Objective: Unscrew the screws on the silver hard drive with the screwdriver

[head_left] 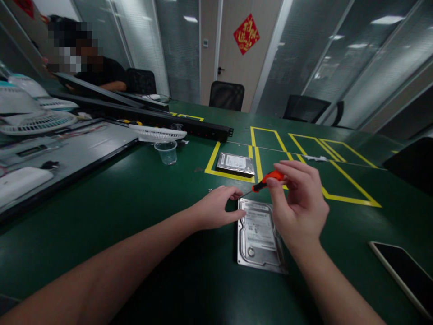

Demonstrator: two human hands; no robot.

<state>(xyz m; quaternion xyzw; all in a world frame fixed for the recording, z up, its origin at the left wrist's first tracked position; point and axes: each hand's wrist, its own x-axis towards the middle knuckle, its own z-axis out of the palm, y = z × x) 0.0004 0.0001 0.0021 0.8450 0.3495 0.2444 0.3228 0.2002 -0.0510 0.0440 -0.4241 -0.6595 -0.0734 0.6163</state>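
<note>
Hard drive (259,230) lies flat on the green bench (142,212), label side up, its long side running away from the wearer, between the two forearms.

Right hand (299,207): pinching the orange-and-black handle of a screwdriver (260,185) between thumb and fingers. Shaft slants down and left to the drive's far left corner; whether the tip sits in a screw is too small to tell.

Left hand (218,208): thumb and fingers spread around that same corner, thumb tip on the cover's left edge, fingertips curled by the shaft end. Cannot tell whether they touch the shaft.

Handling, my judgement: the drive looks like a stiff metal block, dense for its size, with a smooth cover that may slide under a sideways push. Innards probably dislike knocks. Best hold is along the two long edges, low down; thumb and fingers braced at a corner should keep it from turning. Screwdriver seems light and rigid; take it by the thick handle, in line with the shaft.

Nearby: second drive (235,163) lies beyond, label up, within yellow tape (352,198) outlines. Clear plastic cup (168,154) stands to its left. Phone (404,271) lies at far right, well apart from the work.
</note>
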